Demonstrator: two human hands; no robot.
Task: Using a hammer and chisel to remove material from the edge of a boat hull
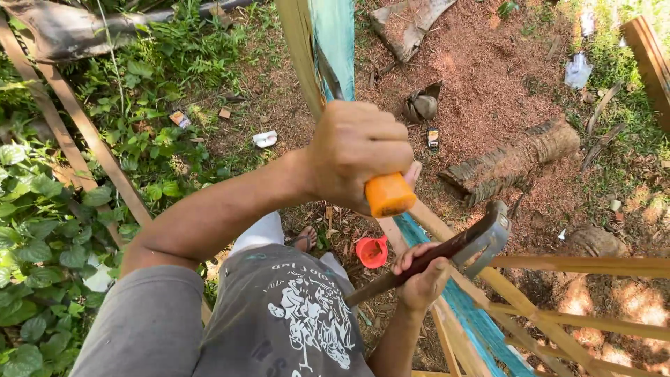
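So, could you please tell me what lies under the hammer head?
Under the hammer head lie a wooden rail and bare dirt. Whatever sits directly beneath the head is covered.

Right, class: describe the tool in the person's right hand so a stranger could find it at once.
Start at the teal-painted wooden frame running down the picture. Just left of it, the right hand grips a dark wooden-handled claw hammer. Its grey metal head sets it apart from the orange-handled tool in the left hand.

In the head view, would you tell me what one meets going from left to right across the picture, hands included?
Leafy plants → white scrap on the ground → left hand on an orange-handled tool → right hand holding a hammer → palm log → clear plastic bottle.
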